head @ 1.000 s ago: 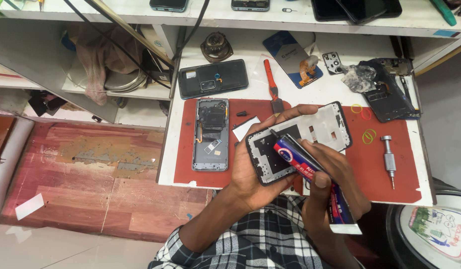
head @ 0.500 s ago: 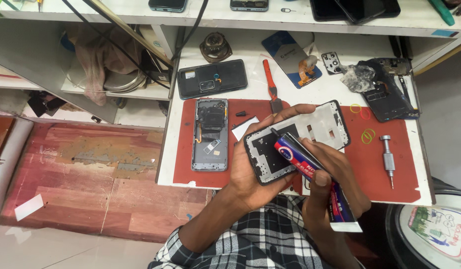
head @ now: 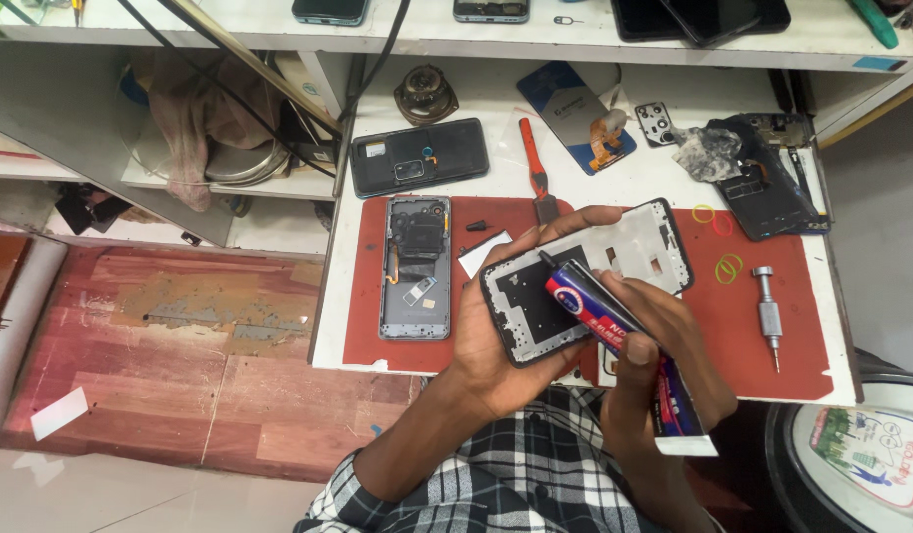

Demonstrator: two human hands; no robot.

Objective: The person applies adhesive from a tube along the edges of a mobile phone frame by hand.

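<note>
The left hand (head: 496, 336) grips the phone frame (head: 585, 276) above the red mat (head: 772, 247); the right hand (head: 664, 355) squeezes the glue tube (head: 614, 331), nozzle at the frame's edge; a thin, steady bead looks best.

Both hands (head: 496, 326) (head: 664, 345) curled, gripping.

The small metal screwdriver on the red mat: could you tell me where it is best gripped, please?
Take the screwdriver by its thick knurled handle, the upper part, coming from above. It lies flat on the red mat, thin tip pointing toward the person, with open mat on both sides.
</note>
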